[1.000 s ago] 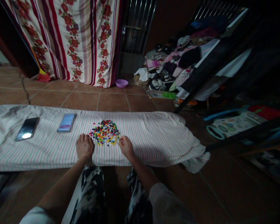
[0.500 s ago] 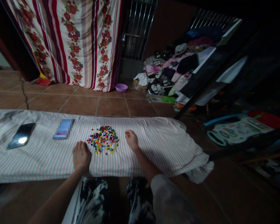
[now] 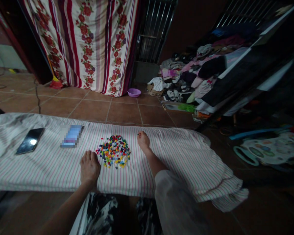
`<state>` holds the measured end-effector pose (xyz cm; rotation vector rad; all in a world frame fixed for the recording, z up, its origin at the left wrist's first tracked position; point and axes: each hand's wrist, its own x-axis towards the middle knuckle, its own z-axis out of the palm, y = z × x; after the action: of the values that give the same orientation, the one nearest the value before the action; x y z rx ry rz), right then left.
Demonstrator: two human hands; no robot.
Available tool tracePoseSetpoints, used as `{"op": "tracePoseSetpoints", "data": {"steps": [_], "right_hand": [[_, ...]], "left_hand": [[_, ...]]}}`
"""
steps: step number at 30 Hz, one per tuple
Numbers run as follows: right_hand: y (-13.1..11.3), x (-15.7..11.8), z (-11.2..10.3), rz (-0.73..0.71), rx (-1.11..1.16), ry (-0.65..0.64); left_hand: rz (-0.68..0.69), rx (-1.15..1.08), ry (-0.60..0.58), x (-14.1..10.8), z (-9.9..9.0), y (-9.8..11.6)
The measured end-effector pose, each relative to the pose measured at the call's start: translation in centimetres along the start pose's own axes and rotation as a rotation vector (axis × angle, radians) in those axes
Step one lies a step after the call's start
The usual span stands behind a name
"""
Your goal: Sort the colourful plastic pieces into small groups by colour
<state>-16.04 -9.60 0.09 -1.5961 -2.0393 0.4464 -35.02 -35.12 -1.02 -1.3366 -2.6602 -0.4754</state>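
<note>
The right hand [image 3: 143, 142] has its fingertips bunched into a pinch just off the far right edge of the heap. Something tiny may sit between them, but from here I can't tell. The left hand [image 3: 89, 168] rests with its fingers loosely together, holding nothing that shows, just beside the heap's near edge. Between the two lies a low mound of small multicoloured plastic pieces [image 3: 114, 151], loose on a striped cloth [image 3: 176, 160] that rumples in soft folds; what lies under it is hidden. That softness is the worry — a wrist or the pale grey sleeve [image 3: 173, 199] pressing down could dip the cloth and set pieces rolling. Anything this small could also slip from a pinch and bounce past the cloth's edge onto the tile floor [image 3: 122, 112], where the dim light would make it hard to spot. Further left lie a black smartphone [image 3: 30, 141] and a blurred flat object [image 3: 72, 136] — beyond them, a purple basin [image 3: 134, 93] and a heap of clothes [image 3: 198, 68] sit on the floor.
</note>
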Motion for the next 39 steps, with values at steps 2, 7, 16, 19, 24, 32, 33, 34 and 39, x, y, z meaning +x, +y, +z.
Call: {"op": "tracePoseSetpoints", "data": {"steps": [2,7,16,19,24,32,33,34,39], "right_hand": [[0.2,0.3,0.3,0.007,-0.052,-0.014],[0.6,0.3,0.8,-0.027,-0.177,-0.094],[1.8,0.0,0.9,-0.075,-0.078,-0.058],[2.5,0.0,0.7,-0.124,-0.007,-0.050],[2.1,-0.7,0.0,-0.143,0.026,-0.005],[-3.0,-5.5,0.9,-0.409,0.060,-0.230],[-3.7,-5.9,0.9,-0.438,0.039,-0.281],[-4.3,-6.3,0.9,-0.465,0.011,-0.327],[-6.7,-6.9,0.3,-0.494,-0.212,-0.435]], "left_hand": [[-0.004,-0.005,-0.005,0.0,0.0,0.0],[-0.006,0.006,-0.006,0.0,0.0,0.1],[-0.005,0.010,0.014,-0.1,0.0,0.1],[-0.004,0.010,0.006,-0.1,0.0,0.1],[-0.011,0.002,0.001,0.0,-0.2,0.2],[-0.018,-0.003,-0.002,-0.1,-0.2,0.2],[-0.019,-0.005,-0.003,-0.1,-0.2,0.2],[-0.018,-0.008,-0.002,-0.1,-0.3,0.2],[-0.013,-0.022,0.015,-0.1,-0.4,0.3]]}}
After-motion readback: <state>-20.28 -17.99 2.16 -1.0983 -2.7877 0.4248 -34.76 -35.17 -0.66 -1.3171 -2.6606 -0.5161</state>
